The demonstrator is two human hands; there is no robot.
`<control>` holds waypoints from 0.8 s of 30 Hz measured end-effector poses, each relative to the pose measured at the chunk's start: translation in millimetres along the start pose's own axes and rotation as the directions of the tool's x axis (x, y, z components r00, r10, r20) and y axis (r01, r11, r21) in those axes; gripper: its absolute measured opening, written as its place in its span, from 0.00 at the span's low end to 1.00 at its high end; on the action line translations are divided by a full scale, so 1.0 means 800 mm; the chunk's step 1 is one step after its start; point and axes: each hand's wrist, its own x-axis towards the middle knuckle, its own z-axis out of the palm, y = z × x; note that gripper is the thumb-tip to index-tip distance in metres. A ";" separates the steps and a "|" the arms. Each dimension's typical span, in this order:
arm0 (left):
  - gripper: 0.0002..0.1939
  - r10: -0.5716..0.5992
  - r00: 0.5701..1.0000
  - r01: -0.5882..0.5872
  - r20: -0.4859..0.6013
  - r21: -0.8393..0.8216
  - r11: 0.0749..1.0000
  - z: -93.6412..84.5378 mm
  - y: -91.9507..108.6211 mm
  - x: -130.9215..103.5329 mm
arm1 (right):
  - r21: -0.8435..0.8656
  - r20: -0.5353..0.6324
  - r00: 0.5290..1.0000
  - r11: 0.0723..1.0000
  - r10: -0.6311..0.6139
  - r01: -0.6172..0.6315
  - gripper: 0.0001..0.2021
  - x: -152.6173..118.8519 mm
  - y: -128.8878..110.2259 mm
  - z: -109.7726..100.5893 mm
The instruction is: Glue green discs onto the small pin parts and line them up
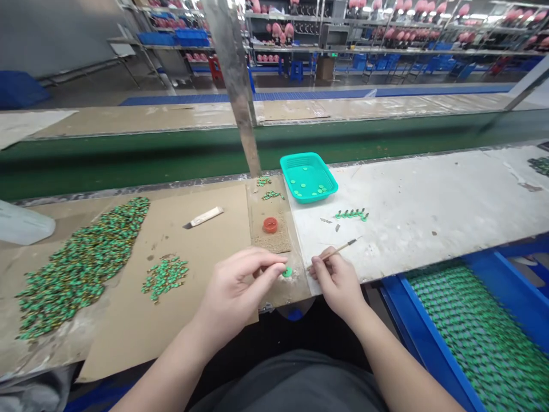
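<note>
Thumb and forefinger of my left hand (240,286) are pinched on a small green disc (287,272) near the table's front edge. My right hand (337,282) is closed around a thin brush (338,250), its dark tip pointing away to the right. Just beyond the left fingertips is a small red cap (270,225) on a brown board. Farther back stands a turquoise tray (309,196) with several pale green discs in it. A short row of green pieces with dark tops (351,214) lies on the white surface to the right.
At left are a large heap of small green and gold pieces (86,263), a smaller pile (165,277) and a knife with a wrapped handle (203,217). A blue crate (437,343) with rows of green pieces stands low at right. A metal post (235,86) rises behind the table.
</note>
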 end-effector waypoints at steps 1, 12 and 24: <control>0.07 0.072 0.997 -0.074 0.028 0.068 0.995 0.012 -0.009 -0.002 | 0.000 0.007 1.000 1.000 0.003 -0.003 0.16 0.000 0.001 -0.001; 0.11 0.128 0.976 -0.165 0.179 0.212 0.963 0.051 -0.059 -0.028 | 0.001 0.055 0.998 0.999 0.042 -0.042 0.13 0.004 0.013 -0.010; 0.08 -0.005 0.965 -0.068 0.261 0.273 0.960 0.059 -0.061 -0.020 | -0.066 0.221 0.936 0.953 -0.275 0.296 0.14 0.006 0.007 -0.011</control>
